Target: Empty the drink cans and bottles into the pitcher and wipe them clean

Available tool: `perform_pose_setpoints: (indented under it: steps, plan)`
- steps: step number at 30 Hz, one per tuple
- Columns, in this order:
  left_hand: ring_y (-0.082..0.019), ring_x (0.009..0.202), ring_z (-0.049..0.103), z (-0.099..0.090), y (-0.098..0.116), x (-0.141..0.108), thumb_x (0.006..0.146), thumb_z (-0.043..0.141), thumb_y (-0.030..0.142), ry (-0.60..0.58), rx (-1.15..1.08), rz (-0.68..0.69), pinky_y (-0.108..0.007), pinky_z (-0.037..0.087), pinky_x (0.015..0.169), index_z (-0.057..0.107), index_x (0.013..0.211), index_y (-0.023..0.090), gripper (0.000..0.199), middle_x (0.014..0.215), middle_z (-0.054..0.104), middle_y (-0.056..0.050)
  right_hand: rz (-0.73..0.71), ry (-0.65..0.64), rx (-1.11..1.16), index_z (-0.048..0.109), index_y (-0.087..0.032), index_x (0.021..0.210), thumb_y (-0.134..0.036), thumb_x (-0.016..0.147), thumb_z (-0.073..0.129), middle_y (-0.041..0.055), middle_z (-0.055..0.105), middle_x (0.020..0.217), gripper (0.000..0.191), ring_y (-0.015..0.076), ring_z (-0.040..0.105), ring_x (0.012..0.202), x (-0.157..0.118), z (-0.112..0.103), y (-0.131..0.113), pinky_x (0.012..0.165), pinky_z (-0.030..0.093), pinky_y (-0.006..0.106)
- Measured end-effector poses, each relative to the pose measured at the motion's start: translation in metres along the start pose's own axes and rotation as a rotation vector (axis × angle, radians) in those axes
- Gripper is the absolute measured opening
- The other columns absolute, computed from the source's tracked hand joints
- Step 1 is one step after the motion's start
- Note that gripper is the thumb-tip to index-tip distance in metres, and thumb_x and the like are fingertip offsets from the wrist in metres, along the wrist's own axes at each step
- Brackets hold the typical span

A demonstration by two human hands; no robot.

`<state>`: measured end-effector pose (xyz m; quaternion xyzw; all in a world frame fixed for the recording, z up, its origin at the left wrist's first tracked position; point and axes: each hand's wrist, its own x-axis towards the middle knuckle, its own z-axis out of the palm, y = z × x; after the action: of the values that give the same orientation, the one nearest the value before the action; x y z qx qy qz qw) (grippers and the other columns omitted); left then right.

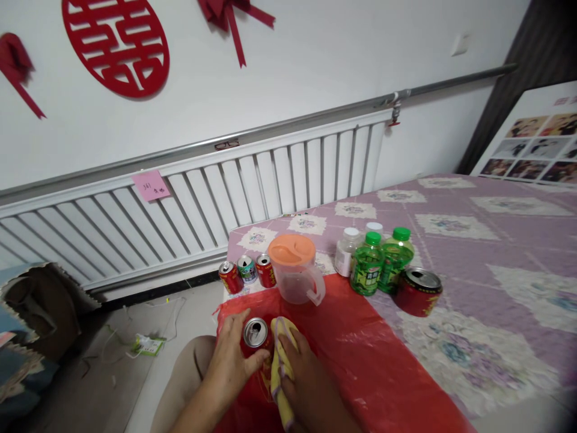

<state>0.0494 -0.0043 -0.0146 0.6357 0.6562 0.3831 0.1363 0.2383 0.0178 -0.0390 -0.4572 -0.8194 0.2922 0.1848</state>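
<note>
A red drink can (256, 334) with an opened top stands upright on a red plastic sheet (360, 337). My left hand (232, 355) wraps round the can from the left, its thumb across the near side and its fingers along the far left. In my right hand (304, 373) is a folded yellow cloth (282, 361) with pale purple edging, pressed close against the can's right side. Part of the can's body is hidden by the thumb and the cloth. Just beyond stands a clear plastic pitcher (295, 279) with an orange lid.
Left of the pitcher stand small cans: a red one (231, 278), a green-white one (247, 270) and another red one (265, 271). To the right are green-capped bottles (367, 264), white-capped bottles (347, 252) and a wide red can (419, 293). A radiator (288, 180) lies behind.
</note>
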Motion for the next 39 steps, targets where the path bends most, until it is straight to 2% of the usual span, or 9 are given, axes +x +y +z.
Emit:
perform_pose_setpoints:
  steps: [5, 8, 17, 20, 24, 26, 31, 35, 39]
  plan:
    - [-0.029, 0.110, 0.060, -0.001, 0.003, 0.003, 0.067, 0.072, 0.018, -0.011, 0.018, 0.002, -0.052, 0.047, 0.100, 0.060, 0.116, 0.020, 0.051, 0.113, 0.063, -0.009, -0.056, 0.080, 0.043, 0.041, -0.013, 0.147, -0.007, 0.074, 0.047, 0.0127, 0.021, 0.163, 0.074, 0.0255, 0.021, 0.149, -0.003, -0.008, -0.004, 0.121, 0.027, 0.043]
    - [-0.029, 0.111, 0.061, -0.003, 0.004, 0.005, 0.066, 0.070, 0.015, -0.059, -0.019, 0.014, -0.050, 0.048, 0.100, 0.061, 0.118, 0.021, 0.053, 0.116, 0.063, -0.009, -0.134, 0.165, 0.080, 0.040, -0.015, 0.148, -0.008, 0.074, 0.049, 0.0112, 0.020, 0.164, 0.075, 0.0281, 0.021, 0.149, -0.004, -0.009, -0.004, 0.120, 0.030, 0.047]
    - [-0.028, 0.132, 0.050, -0.006, -0.005, 0.007, 0.067, 0.062, 0.009, -0.174, -0.067, -0.008, -0.052, 0.036, 0.115, 0.054, 0.132, 0.022, 0.067, 0.138, 0.056, -0.012, 0.013, -0.015, 0.022, 0.038, -0.016, 0.149, -0.006, 0.072, 0.048, 0.0119, 0.023, 0.163, 0.079, 0.0238, 0.031, 0.146, -0.003, 0.005, 0.006, 0.117, 0.035, 0.039]
    - [-0.029, 0.134, 0.049, -0.005, -0.006, 0.006, 0.069, 0.063, 0.012, -0.169, -0.052, -0.009, -0.054, 0.034, 0.116, 0.050, 0.136, 0.020, 0.069, 0.141, 0.054, -0.013, -0.004, -0.005, 0.036, 0.035, -0.015, 0.150, -0.006, 0.073, 0.047, 0.0117, 0.021, 0.163, 0.079, 0.0223, 0.028, 0.147, -0.003, 0.004, 0.006, 0.118, 0.031, 0.038]
    - [-0.033, 0.128, 0.052, -0.001, -0.006, 0.005, 0.068, 0.073, 0.023, -0.053, 0.018, -0.009, -0.056, 0.039, 0.110, 0.049, 0.134, 0.016, 0.070, 0.136, 0.056, -0.016, 0.009, -0.034, 0.015, 0.036, -0.014, 0.150, -0.008, 0.075, 0.047, 0.0116, 0.021, 0.163, 0.075, 0.0224, 0.024, 0.148, -0.003, 0.002, 0.004, 0.120, 0.028, 0.038]
    - [-0.033, 0.121, 0.056, -0.001, -0.004, 0.006, 0.067, 0.075, 0.025, -0.020, 0.052, -0.010, -0.055, 0.043, 0.106, 0.053, 0.128, 0.015, 0.065, 0.126, 0.061, -0.015, 0.006, -0.032, 0.004, 0.037, -0.014, 0.150, -0.008, 0.075, 0.047, 0.0115, 0.022, 0.163, 0.076, 0.0230, 0.024, 0.148, -0.002, 0.001, 0.003, 0.120, 0.028, 0.039]
    - [-0.029, 0.105, 0.063, -0.004, 0.005, 0.009, 0.067, 0.072, 0.020, -0.052, 0.057, 0.008, -0.051, 0.050, 0.096, 0.062, 0.109, 0.019, 0.043, 0.108, 0.065, -0.008, -0.038, 0.023, 0.020, 0.040, -0.015, 0.148, -0.007, 0.072, 0.049, 0.0114, 0.021, 0.164, 0.077, 0.0255, 0.025, 0.148, -0.003, -0.008, -0.004, 0.119, 0.030, 0.041]
    - [-0.029, 0.113, 0.061, -0.003, 0.006, 0.009, 0.065, 0.068, 0.015, -0.079, -0.002, 0.028, -0.050, 0.047, 0.102, 0.060, 0.117, 0.021, 0.053, 0.117, 0.064, -0.009, -0.111, 0.112, 0.056, 0.039, -0.016, 0.149, -0.008, 0.074, 0.049, 0.0088, 0.018, 0.164, 0.076, 0.0264, 0.018, 0.150, -0.005, -0.016, -0.011, 0.121, 0.027, 0.043]
    - [-0.031, 0.126, 0.054, -0.003, 0.001, 0.008, 0.065, 0.065, 0.013, -0.139, -0.041, 0.002, -0.054, 0.039, 0.112, 0.056, 0.127, 0.018, 0.062, 0.130, 0.060, -0.013, 0.000, 0.013, 0.010, 0.041, -0.015, 0.148, -0.007, 0.072, 0.050, 0.0117, 0.021, 0.163, 0.077, 0.0273, 0.028, 0.147, -0.002, -0.012, -0.009, 0.119, 0.032, 0.041]
